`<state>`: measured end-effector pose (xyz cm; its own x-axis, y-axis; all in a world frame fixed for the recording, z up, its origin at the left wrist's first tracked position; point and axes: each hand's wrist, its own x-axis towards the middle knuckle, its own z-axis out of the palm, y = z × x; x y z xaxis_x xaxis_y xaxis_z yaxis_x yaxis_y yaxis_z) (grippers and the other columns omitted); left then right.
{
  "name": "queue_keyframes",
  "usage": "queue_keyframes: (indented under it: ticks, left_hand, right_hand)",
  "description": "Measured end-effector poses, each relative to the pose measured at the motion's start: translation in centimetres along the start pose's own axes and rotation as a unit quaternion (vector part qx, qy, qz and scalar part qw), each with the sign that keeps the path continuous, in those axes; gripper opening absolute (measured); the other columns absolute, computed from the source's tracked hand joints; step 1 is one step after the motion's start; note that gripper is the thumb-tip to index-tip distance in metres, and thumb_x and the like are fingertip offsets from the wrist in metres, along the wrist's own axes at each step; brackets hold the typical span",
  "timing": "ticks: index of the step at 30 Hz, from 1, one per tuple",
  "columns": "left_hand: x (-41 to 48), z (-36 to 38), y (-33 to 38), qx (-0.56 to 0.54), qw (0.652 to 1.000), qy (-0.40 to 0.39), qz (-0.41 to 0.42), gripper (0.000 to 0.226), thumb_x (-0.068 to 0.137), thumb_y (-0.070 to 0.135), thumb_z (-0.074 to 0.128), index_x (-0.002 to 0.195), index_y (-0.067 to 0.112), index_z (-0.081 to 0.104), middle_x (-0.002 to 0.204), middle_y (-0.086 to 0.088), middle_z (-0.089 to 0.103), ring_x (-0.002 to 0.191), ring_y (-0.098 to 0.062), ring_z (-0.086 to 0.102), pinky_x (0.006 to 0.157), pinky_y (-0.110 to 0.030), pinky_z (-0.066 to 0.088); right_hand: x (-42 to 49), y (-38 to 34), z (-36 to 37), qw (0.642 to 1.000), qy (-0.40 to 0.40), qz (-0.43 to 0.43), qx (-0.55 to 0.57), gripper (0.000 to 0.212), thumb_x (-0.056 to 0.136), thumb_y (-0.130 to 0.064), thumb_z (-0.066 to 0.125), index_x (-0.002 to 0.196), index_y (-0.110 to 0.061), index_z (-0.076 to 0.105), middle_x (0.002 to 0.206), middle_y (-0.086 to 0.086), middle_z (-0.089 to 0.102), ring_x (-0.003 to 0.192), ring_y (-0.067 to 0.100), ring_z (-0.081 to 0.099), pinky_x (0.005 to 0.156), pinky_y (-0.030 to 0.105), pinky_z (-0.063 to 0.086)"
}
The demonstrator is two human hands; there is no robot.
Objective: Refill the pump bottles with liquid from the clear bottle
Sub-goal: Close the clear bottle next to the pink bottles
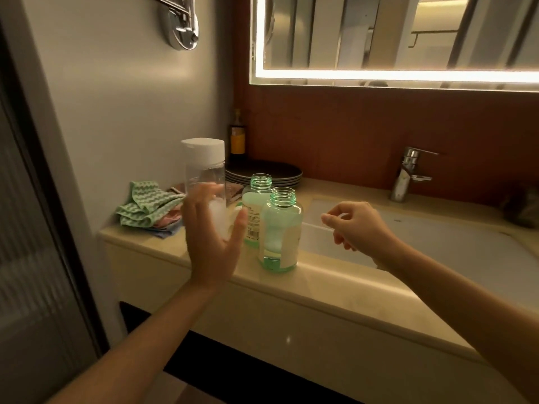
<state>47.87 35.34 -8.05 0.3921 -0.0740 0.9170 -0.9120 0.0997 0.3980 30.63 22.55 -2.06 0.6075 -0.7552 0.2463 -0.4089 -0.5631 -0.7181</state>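
A tall clear bottle [204,167] with a white cap stands on the beige counter [320,287] at the left. My left hand [210,243] is spread open just in front of its lower part, fingers straight and blurred; I cannot tell whether it touches the bottle. Two green-tinted pump bottles stand to the right of it with bare open necks and no pump heads: the front bottle [280,228] has a little liquid at the bottom, and the rear bottle [256,205] is partly hidden behind it. My right hand [358,228] hovers over the sink's left edge, fingers loosely curled, holding nothing.
A white sink [437,246] with a chrome faucet [408,173] fills the counter's right side. Folded green and pink cloths [145,205] lie at the left. Stacked dark plates [280,170] and a dark bottle [237,135] stand in the back corner. A lit mirror [393,36] hangs above.
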Motion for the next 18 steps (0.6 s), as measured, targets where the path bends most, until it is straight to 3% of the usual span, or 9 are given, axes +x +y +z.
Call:
queue_keyframes:
  ticks: [5, 10, 14, 18]
  left_hand:
    - [-3.1, 5.1, 5.4, -0.059, 0.993, -0.088, 0.051, 0.031, 0.087, 0.029, 0.052, 0.114, 0.016, 0.044, 0.119, -0.003, 0.046, 0.114, -0.012, 0.042, 0.100, -0.018, 0.031]
    - [-6.7, 11.1, 10.9, -0.129, 0.980, -0.133, 0.076, 0.030, 0.087, 0.028, 0.052, 0.112, 0.014, 0.046, 0.117, -0.002, 0.047, 0.109, -0.015, 0.046, 0.099, -0.015, 0.032]
    - [-9.1, 15.6, 15.8, -0.189, 0.962, -0.182, 0.078, 0.029, 0.087, 0.030, 0.052, 0.111, 0.015, 0.046, 0.114, -0.007, 0.055, 0.107, -0.013, 0.047, 0.094, -0.021, 0.039]
    - [-10.9, 18.7, 20.1, -0.243, 0.941, -0.229, 0.052, 0.028, 0.085, 0.031, 0.050, 0.110, 0.020, 0.044, 0.111, -0.009, 0.057, 0.104, -0.008, 0.046, 0.088, -0.025, 0.041]
  right_hand:
    - [-2.7, 1.8, -4.4, 1.000, 0.021, 0.014, -0.003, 0.014, 0.091, -0.028, 0.055, 0.088, -0.015, 0.058, 0.062, 0.001, 0.057, 0.050, 0.006, 0.049, 0.043, 0.013, 0.038]
    - [-6.6, 5.8, -10.5, 0.993, 0.093, 0.040, -0.056, 0.013, 0.091, -0.027, 0.054, 0.090, -0.014, 0.058, 0.061, 0.000, 0.057, 0.049, 0.006, 0.050, 0.041, 0.010, 0.039]
    - [-10.5, 10.7, -15.7, 0.968, 0.169, 0.080, -0.168, 0.020, 0.092, -0.029, 0.054, 0.099, -0.012, 0.061, 0.078, 0.002, 0.064, 0.067, 0.012, 0.059, 0.064, 0.029, 0.053]
    - [-14.4, 15.3, -19.7, 0.905, 0.158, 0.195, -0.343, 0.047, 0.087, -0.049, 0.053, 0.123, -0.020, 0.050, 0.121, 0.004, 0.054, 0.109, 0.022, 0.052, 0.090, 0.038, 0.047]
